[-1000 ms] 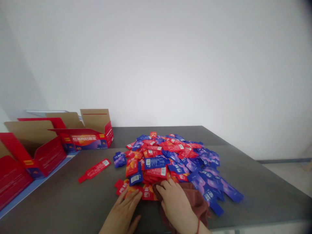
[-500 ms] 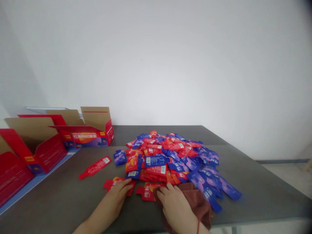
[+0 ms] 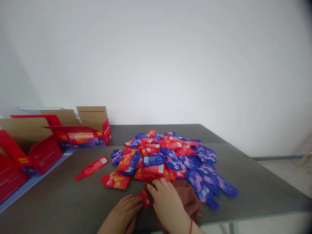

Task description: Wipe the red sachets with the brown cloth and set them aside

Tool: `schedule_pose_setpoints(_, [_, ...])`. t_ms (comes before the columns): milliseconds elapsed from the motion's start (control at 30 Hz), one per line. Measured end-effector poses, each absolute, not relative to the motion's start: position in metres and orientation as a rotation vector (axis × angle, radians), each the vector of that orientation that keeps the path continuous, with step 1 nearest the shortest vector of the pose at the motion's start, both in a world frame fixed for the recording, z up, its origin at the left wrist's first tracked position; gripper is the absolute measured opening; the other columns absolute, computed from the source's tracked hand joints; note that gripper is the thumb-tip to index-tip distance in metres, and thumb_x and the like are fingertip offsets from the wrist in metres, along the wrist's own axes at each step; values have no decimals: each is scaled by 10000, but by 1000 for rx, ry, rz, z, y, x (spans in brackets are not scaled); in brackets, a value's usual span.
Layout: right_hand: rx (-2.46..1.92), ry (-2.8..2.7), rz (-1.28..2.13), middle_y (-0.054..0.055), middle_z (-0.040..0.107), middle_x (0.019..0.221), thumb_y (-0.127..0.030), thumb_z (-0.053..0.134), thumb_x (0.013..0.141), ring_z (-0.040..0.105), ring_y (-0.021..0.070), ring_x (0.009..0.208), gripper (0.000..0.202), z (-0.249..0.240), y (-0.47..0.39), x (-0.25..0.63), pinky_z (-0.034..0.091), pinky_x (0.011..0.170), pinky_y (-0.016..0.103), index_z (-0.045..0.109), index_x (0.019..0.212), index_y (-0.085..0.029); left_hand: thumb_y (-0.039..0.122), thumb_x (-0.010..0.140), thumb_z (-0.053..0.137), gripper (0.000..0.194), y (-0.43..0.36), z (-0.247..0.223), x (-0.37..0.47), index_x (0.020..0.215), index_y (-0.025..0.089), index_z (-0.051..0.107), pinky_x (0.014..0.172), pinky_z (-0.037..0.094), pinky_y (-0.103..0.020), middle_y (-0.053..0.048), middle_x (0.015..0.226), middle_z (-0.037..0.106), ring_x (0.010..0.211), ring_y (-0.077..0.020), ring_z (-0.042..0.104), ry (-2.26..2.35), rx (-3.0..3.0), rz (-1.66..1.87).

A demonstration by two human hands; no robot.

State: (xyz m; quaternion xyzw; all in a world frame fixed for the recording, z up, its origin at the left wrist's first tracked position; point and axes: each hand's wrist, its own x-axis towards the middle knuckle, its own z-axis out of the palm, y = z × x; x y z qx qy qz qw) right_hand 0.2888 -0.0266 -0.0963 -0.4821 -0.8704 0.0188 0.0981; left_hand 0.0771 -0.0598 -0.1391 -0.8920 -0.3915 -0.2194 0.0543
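My right hand [image 3: 167, 200] is closed over a brown cloth [image 3: 186, 198], its fingers pressing a fold of it onto a red sachet [image 3: 145, 201] at the table's near side. Most of that sachet lies hidden under the cloth and hand. From the left, my left hand [image 3: 125, 211] has its fingers together at the sachet's narrow end, holding it against the table. Just beyond lies another red and orange sachet [image 3: 116, 180], touched by neither hand. A big heap of red and blue sachets [image 3: 168, 152] spreads behind both hands.
On the left stand several open red cartons [image 3: 90, 139] with raised flaps, partly on a blue and white sheet [image 3: 41, 177]. A lone red sachet [image 3: 92, 167] lies between cartons and heap. The dark table [image 3: 243, 182] ends at a white wall [image 3: 170, 65].
My left hand has left the red and orange sachet and come nearer to the sachet under the cloth. My right hand and the cloth have shifted over that sachet, covering more of it.
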Motion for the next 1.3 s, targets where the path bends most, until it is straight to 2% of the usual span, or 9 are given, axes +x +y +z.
schedule_pose_setpoints(200, [-1253, -2808, -55, 113, 629, 1090, -226, 526, 922, 527, 286, 1004, 261, -106, -26, 265, 448, 822, 459, 643, 1149, -174, 66, 815, 466, 446, -62, -149, 77, 1215, 248, 543, 897, 579, -250, -50, 1120, 721, 982, -181, 710, -1440, -2583, -913])
schedule_pose_setpoints(367, [-1131, -2859, -61, 89, 620, 1187, -229, 522, 939, 526, 277, 1053, 228, -101, -32, 283, 451, 828, 429, 662, 1119, -223, 94, 822, 467, 410, -61, -155, 77, 1202, 243, 507, 962, 556, -297, -76, 1225, 671, 1101, -209, 671, -1433, -2510, -983])
schedule_pose_setpoints(467, [-1291, -2819, -5, 86, 639, 1163, -187, 487, 952, 541, 274, 1062, 266, -100, -35, 292, 446, 867, 434, 659, 1152, -223, 88, 821, 465, 444, -61, -157, 76, 1238, 241, 475, 975, 551, -308, -93, 1289, 636, 1141, -206, 651, -1416, -2504, -934])
schedule_pose_setpoints(633, [-1677, -2671, -72, 171, 644, 1137, -52, 415, 910, 564, 296, 1034, 387, -98, -30, 277, 464, 830, 447, 636, 1221, -110, 72, 805, 462, 535, -60, -153, 80, 1314, 229, 416, 990, 546, -311, -97, 1336, 608, 1180, -203, 624, -1390, -2520, -878])
schedule_pose_setpoints(800, [-1499, -2771, -35, 200, 654, 1099, -89, 473, 895, 573, 304, 1001, 375, -102, -29, 241, 481, 825, 467, 614, 1241, -56, 65, 804, 456, 635, -57, -150, 85, 1410, 214, 344, 1019, 531, -330, -92, 1336, 608, 1184, -207, 618, -1469, -2526, -875])
schedule_pose_setpoints(933, [-1423, -2804, -21, 178, 655, 1124, -111, 463, 915, 571, 300, 1024, 374, -104, -31, 244, 492, 834, 459, 602, 1260, -80, 61, 819, 438, 646, -56, -151, 85, 1433, 222, 315, 974, 559, -308, -82, 1271, 647, 1094, -190, 666, -1553, -2520, -932])
schedule_pose_setpoints(1100, [-1799, -2622, -83, 187, 661, 1124, -43, 389, 914, 592, 301, 1036, 421, -100, -27, 282, 493, 831, 438, 606, 1272, -91, 56, 814, 442, 627, -56, -151, 84, 1405, 228, 322, 907, 581, -291, -54, 1149, 709, 1032, -186, 686, -1516, -2538, -913])
schedule_pose_setpoints(1200, [-1908, -2576, -76, 205, 658, 1132, -23, 379, 903, 599, 303, 1033, 458, -100, -29, 293, 498, 827, 427, 571, 1317, -59, 60, 815, 456, 587, -52, -151, 85, 1372, 222, 365, 892, 584, -312, -46, 1125, 719, 1037, -204, 679, -1469, -2504, -859])
schedule_pose_setpoints(1300, [-1896, -2629, 39, 205, 653, 1161, -15, 388, 890, 594, 310, 1056, 435, -100, -36, 294, 500, 844, 439, 607, 1265, -37, 103, 831, 506, 522, -49, -150, 89, 1334, 208, 417, 910, 576, -366, -60, 1169, 702, 1030, -230, 676, -1425, -2453, -818])
